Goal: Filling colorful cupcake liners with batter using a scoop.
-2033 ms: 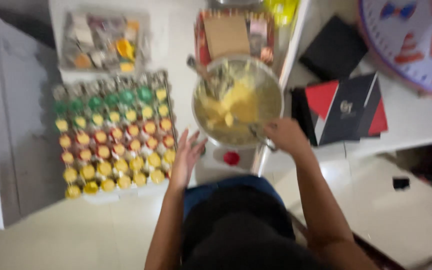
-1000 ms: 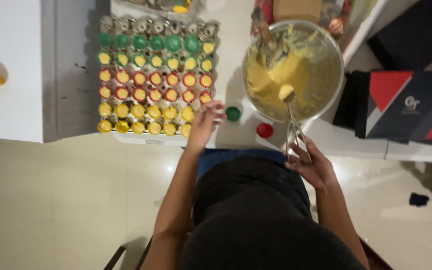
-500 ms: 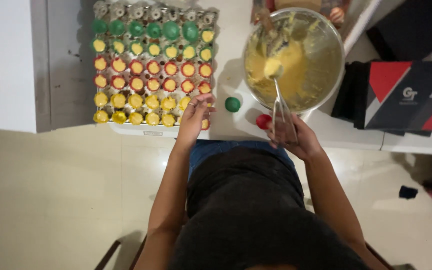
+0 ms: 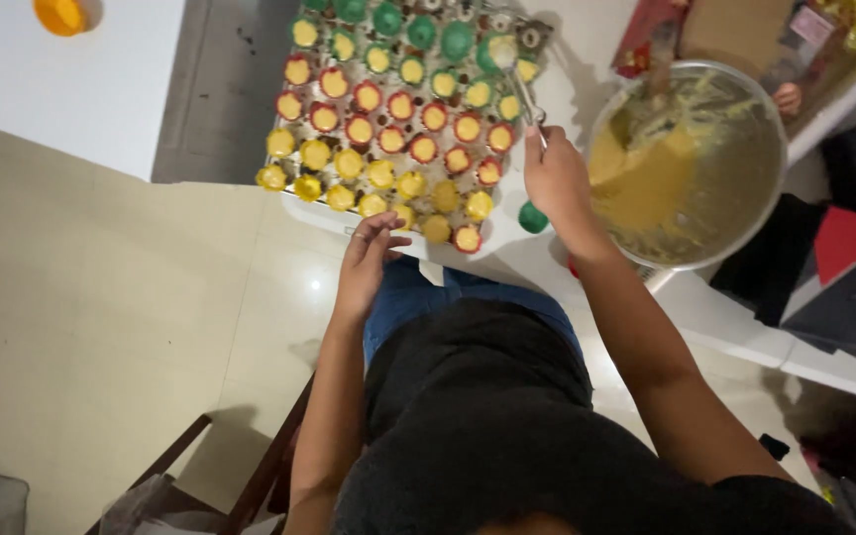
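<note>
The right hand (image 4: 555, 178) is closed around the thin metal handle of a spoon (image 4: 509, 61), whose bowl carries a pale yellow dollop of batter and hangs over the green cups at the far side of the tray (image 4: 301, 203). Just right of that hand stands a round, shiny metal mixing bowl (image 4: 755, 208), its inside smeared with thick yellow batter (image 4: 646, 178). The left hand (image 4: 369, 260) lies with fingers loosely spread and holding nothing, its fingertips touching the near edge of the tray beside the yellow cups. The small paper cups (image 4: 393, 139) are crimped and round, set in rows of green, red and yellow (most already show a yellow filling). A small green cap (image 4: 533, 217) lies on the white tabletop (image 4: 81, 89) just below the right hand. Half a second ago the spoon was dipped in the bowl; now it has crossed over to the tray, and the left hand has slipped from the tray's near right corner toward its near middle.
</note>
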